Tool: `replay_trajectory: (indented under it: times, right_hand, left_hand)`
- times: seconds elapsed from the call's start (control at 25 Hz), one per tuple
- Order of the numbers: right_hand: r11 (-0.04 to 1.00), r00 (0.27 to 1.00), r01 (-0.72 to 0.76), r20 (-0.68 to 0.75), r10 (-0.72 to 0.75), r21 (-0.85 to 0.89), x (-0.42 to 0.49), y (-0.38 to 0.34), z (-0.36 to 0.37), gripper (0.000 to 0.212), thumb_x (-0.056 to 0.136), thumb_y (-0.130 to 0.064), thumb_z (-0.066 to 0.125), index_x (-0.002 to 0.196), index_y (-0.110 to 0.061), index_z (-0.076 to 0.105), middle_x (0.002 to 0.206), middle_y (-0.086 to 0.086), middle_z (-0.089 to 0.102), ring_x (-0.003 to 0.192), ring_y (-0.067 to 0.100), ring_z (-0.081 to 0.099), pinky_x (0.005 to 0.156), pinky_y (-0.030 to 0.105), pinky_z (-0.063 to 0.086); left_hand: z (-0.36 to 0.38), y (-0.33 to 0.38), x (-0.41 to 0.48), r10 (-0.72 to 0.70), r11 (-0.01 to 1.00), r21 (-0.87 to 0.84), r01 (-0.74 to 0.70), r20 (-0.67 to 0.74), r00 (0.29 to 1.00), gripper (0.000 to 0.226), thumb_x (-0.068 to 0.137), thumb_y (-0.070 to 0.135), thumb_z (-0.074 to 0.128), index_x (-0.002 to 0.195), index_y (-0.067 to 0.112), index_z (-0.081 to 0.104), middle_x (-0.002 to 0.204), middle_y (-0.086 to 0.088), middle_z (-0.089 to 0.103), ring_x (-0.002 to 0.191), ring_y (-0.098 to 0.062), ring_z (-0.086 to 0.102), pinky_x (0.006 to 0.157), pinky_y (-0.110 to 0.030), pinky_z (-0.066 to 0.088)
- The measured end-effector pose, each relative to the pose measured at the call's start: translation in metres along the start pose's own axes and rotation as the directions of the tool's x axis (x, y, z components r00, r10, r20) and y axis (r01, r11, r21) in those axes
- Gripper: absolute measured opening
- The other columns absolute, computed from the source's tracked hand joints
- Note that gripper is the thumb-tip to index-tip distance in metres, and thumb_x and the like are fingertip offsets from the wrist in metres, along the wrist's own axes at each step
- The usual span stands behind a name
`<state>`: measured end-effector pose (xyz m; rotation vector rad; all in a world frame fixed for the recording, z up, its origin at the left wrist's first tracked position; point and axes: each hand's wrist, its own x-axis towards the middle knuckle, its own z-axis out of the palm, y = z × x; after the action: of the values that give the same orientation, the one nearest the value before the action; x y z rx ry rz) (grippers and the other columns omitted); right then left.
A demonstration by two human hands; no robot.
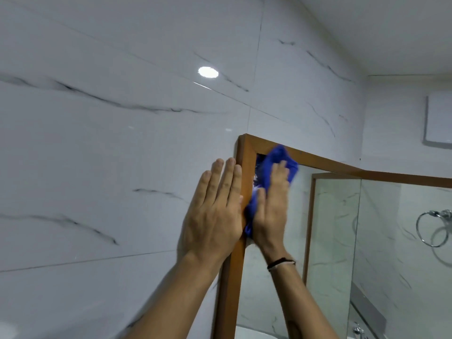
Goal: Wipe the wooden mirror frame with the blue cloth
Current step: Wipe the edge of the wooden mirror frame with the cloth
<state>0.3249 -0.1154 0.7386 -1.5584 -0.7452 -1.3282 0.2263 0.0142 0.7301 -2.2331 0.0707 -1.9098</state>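
A wooden mirror frame (pixel 247 152) hangs on a white marble wall, its top left corner near the middle of the view. My right hand (pixel 271 206) presses a blue cloth (pixel 278 160) flat against the glass and the frame's inner edge just below that corner. The cloth bunches above my fingers and trails down past my palm. My left hand (pixel 215 211) lies flat, fingers together, on the wall tile, its thumb side touching the frame's left upright. A dark band sits on my right wrist.
The mirror glass (pixel 330 241) reflects a glass shower panel and marble wall. A chrome towel ring (pixel 433 228) hangs at the right edge. A white square vent (pixel 440 121) sits high on the right wall.
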Motion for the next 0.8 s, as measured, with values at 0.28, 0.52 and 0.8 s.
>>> replay_trajectory:
  times: [0.28,0.52,0.8]
  right_hand:
    - [0.944,0.939,-0.327,-0.095,0.330,0.045,0.017,0.013,-0.017,0.064,0.119,-0.028,0.034,0.178,-0.013,0.011,0.188,0.003,0.008,0.176,0.022,0.004,0.143,0.052,0.008]
    - [0.994,0.996,-0.090,0.007,0.091,-0.063,0.003,0.034,-0.032,0.069,0.114,-0.029,0.033,0.178,-0.011,0.012,0.186,-0.004,0.006,0.175,0.013,0.005,0.143,0.047,0.012]
    - [0.982,0.981,0.176,0.099,-0.169,-0.068,-0.011,0.017,-0.009,0.067,0.117,-0.026,0.034,0.179,-0.026,0.009,0.189,-0.004,0.004,0.176,0.017,0.004,0.143,0.035,0.005]
  left_hand:
    - [-0.003,-0.003,-0.002,0.000,1.000,0.003,0.000,-0.010,1.000,0.066,0.121,0.035,0.026,0.176,0.002,0.011,0.184,-0.020,0.008,0.172,-0.038,0.004,0.140,-0.051,0.016]
    - [-0.001,-0.002,-0.003,-0.004,0.999,0.038,0.005,-0.011,1.000,0.067,0.121,0.035,0.025,0.176,0.002,0.008,0.185,-0.020,0.004,0.172,-0.037,0.001,0.140,-0.050,0.013]
    - [0.006,-0.003,-0.004,0.011,1.000,0.007,-0.011,-0.063,0.998,0.067,0.120,0.032,0.030,0.177,0.003,0.008,0.186,-0.020,0.004,0.173,-0.036,0.005,0.140,-0.052,0.018]
